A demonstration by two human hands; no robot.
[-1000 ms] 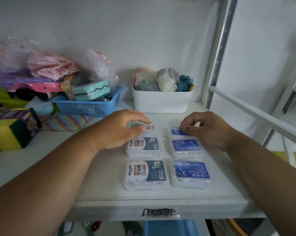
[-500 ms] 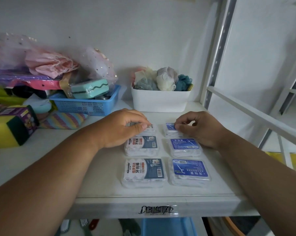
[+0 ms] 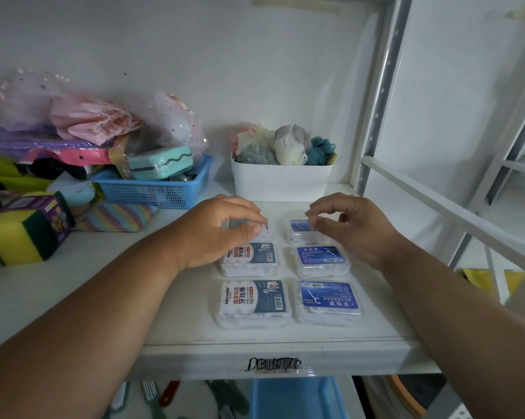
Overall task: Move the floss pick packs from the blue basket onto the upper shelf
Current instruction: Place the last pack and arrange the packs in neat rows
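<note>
Several floss pick packs lie in two columns on the white upper shelf [image 3: 73, 285]. The left column has white-and-navy labels, with the near pack [image 3: 253, 300] and the middle pack [image 3: 255, 258]. On the right, the labels are blue, as on the near pack [image 3: 329, 299] and the middle pack [image 3: 320, 258]. My left hand [image 3: 215, 234] grips the far left pack [image 3: 267, 232] between thumb and fingers, hiding most of it. My right hand [image 3: 351, 228] hovers just over the far right pack [image 3: 297, 231], fingers loosely curled and holding nothing. Below the shelf edge shows part of a blue basket [image 3: 297, 397].
A white bin [image 3: 282, 182] of bath puffs stands behind the packs. To the left are a blue mesh basket [image 3: 152, 193] with a teal sponge, piled bags and a yellow-green sponge pack [image 3: 22, 231]. A metal shelf post [image 3: 379, 95] and a slanted white rail [image 3: 442, 207] lie to the right.
My right hand has lifted off the far right pack, which stays on the shelf. My left hand remains on the far left pack. The view has shifted slightly.
</note>
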